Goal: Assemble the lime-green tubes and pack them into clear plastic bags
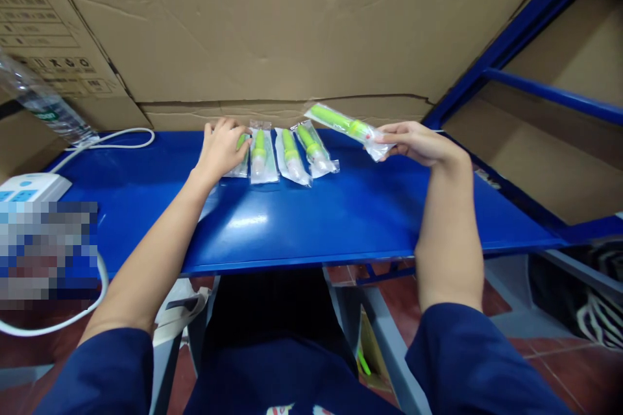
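Note:
My right hand (411,141) pinches one end of a clear plastic packet (341,122), raised above the right part of the blue table. Inside it is a lime-green stick-shaped item with a paler end near my fingers; its exact kind is unclear. My left hand (224,148) lies over the leftmost packet (238,167) with fingers apart and slightly bent, partly covering it. To its right, similar packets lie in a row: one close by (264,155), another in the middle (293,157) and a tilted one (315,149) at the right end. Their whitish rounded ends face me.
Cardboard (292,32) stands along the back of the blue table (302,220). At left are a white power strip (36,189), its cable (119,142) and a clear plastic bottle (48,107). A blue metal frame (549,97) borders the right side.

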Motion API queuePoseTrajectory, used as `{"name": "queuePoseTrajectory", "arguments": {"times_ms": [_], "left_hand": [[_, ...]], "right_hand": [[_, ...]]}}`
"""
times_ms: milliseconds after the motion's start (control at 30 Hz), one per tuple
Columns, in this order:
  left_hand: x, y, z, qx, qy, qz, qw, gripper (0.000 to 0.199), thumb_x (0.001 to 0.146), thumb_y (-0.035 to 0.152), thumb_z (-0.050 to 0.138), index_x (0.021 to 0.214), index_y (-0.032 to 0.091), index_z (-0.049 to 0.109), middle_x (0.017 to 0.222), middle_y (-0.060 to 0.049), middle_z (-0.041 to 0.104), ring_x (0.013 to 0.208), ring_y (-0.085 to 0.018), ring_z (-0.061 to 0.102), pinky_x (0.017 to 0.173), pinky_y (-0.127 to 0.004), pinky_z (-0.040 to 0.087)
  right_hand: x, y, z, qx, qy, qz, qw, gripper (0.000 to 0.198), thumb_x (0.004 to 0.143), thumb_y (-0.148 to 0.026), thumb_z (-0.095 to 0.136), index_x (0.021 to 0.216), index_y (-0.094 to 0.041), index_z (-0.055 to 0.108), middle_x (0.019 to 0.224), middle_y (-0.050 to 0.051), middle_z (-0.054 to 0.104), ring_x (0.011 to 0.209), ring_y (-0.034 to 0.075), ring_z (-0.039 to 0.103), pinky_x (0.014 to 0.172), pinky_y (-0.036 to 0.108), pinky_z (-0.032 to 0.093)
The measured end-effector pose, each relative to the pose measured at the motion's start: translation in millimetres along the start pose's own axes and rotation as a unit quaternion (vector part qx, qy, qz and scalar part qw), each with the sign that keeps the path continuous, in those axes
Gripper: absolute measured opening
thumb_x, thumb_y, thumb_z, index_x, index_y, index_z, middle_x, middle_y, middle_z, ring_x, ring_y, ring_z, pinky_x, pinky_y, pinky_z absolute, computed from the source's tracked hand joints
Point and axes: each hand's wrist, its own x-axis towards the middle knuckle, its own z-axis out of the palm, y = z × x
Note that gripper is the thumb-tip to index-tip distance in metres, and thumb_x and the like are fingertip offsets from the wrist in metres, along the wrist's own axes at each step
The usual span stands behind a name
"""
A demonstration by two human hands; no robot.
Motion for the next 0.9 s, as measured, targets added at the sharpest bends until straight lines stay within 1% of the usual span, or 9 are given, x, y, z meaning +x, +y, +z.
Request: {"name": "queuePoseTrajectory", "arguments": {"times_ms": [133, 267, 433, 500, 600, 667, 733, 800, 900], "left_hand": [[1.1, -1.6, 1.4, 0.029, -0.028, -0.015, 0.999, 0.035, 0.098, 0.033, 0.050, 0.116, 0.020, 0.077, 0.124, -0.015, 0.073, 0.127, -0.039, 0.059, 0.111, -0.063, 0.040], [2.1, -6.3, -1.5, 0.054, -0.040, -0.028, 0.997, 0.036, 0.097, 0.034, 0.050, 0.117, 0.021, 0.077, 0.124, -0.015, 0.074, 0.126, -0.039, 0.061, 0.107, -0.062, 0.044], [3.5, -15.6, -7.2, 0.061, -0.059, -0.058, 0.995, 0.036, 0.096, 0.034, 0.051, 0.118, 0.021, 0.076, 0.128, -0.015, 0.073, 0.129, -0.040, 0.060, 0.108, -0.062, 0.044], [3.7, -20.2, -9.4, 0.062, -0.063, -0.072, 0.993, 0.035, 0.095, 0.034, 0.052, 0.119, 0.022, 0.075, 0.131, -0.015, 0.073, 0.130, -0.040, 0.060, 0.108, -0.062, 0.044], [3.7, -27.0, -13.3, 0.065, -0.065, -0.105, 0.990, 0.037, 0.095, 0.036, 0.053, 0.122, 0.021, 0.074, 0.135, -0.016, 0.070, 0.130, -0.041, 0.060, 0.109, -0.062, 0.044], [3.4, -31.9, -16.3, 0.060, -0.065, -0.128, 0.988, 0.039, 0.094, 0.037, 0.053, 0.124, 0.020, 0.072, 0.137, -0.017, 0.068, 0.132, -0.042, 0.058, 0.110, -0.062, 0.044], [3.3, -38.4, -19.5, 0.049, -0.065, -0.149, 0.986, 0.040, 0.094, 0.039, 0.053, 0.125, 0.021, 0.071, 0.139, -0.017, 0.067, 0.133, -0.041, 0.058, 0.112, -0.061, 0.043], [3.2, -47.4, -22.6, 0.039, -0.068, -0.169, 0.982, 0.042, 0.094, 0.040, 0.053, 0.127, 0.021, 0.070, 0.141, -0.016, 0.065, 0.131, -0.040, 0.059, 0.112, -0.059, 0.044], [2.5, -64.6, -26.8, 0.037, -0.071, -0.198, 0.977, 0.044, 0.093, 0.040, 0.053, 0.128, 0.019, 0.069, 0.139, -0.016, 0.068, 0.126, -0.037, 0.063, 0.111, -0.053, 0.047]], "right_hand": [[13.4, 17.3, -4.1, 0.018, 0.001, 0.049, 0.999, 0.008, 0.085, -0.012, 0.073, 0.079, -0.017, 0.075, 0.092, 0.013, 0.079, 0.077, 0.021, 0.075, 0.071, 0.033, 0.064], [20.2, 19.4, 15.8, -0.003, -0.037, 0.069, 0.997, 0.008, 0.085, -0.017, 0.076, 0.078, -0.016, 0.072, 0.082, 0.012, 0.077, 0.068, 0.020, 0.074, 0.068, 0.033, 0.064], [22.6, 17.1, 44.5, -0.106, -0.051, 0.025, 0.993, 0.020, 0.089, -0.029, 0.078, 0.080, -0.018, 0.064, 0.069, 0.005, 0.070, 0.055, 0.014, 0.064, 0.052, 0.026, 0.055], [24.6, 18.2, 50.4, -0.167, -0.068, -0.002, 0.984, 0.026, 0.088, -0.036, 0.081, 0.079, -0.019, 0.063, 0.064, 0.002, 0.066, 0.051, 0.012, 0.059, 0.048, 0.024, 0.049], [28.0, 20.5, 51.4, -0.224, -0.088, -0.022, 0.970, 0.041, 0.089, -0.053, 0.079, 0.076, -0.019, 0.061, 0.062, 0.002, 0.064, 0.048, 0.012, 0.056, 0.047, 0.025, 0.047], [30.7, 22.8, 47.9, -0.223, -0.067, -0.016, 0.972, 0.052, 0.094, -0.067, 0.066, 0.073, -0.020, 0.060, 0.063, 0.005, 0.066, 0.049, 0.013, 0.058, 0.049, 0.026, 0.048], [34.0, 26.4, 42.3, -0.195, -0.016, -0.002, 0.981, 0.060, 0.098, -0.075, 0.052, 0.074, -0.021, 0.061, 0.066, 0.008, 0.069, 0.052, 0.016, 0.062, 0.053, 0.028, 0.051], [37.9, 31.5, 35.8, -0.166, 0.046, 0.008, 0.985, 0.064, 0.099, -0.078, 0.044, 0.076, -0.021, 0.062, 0.070, 0.011, 0.071, 0.057, 0.019, 0.066, 0.056, 0.031, 0.053], [43.3, 39.5, 26.9, -0.149, 0.111, 0.004, 0.983, 0.063, 0.100, -0.077, 0.043, 0.078, -0.021, 0.063, 0.074, 0.014, 0.073, 0.062, 0.023, 0.069, 0.061, 0.035, 0.057]]}}
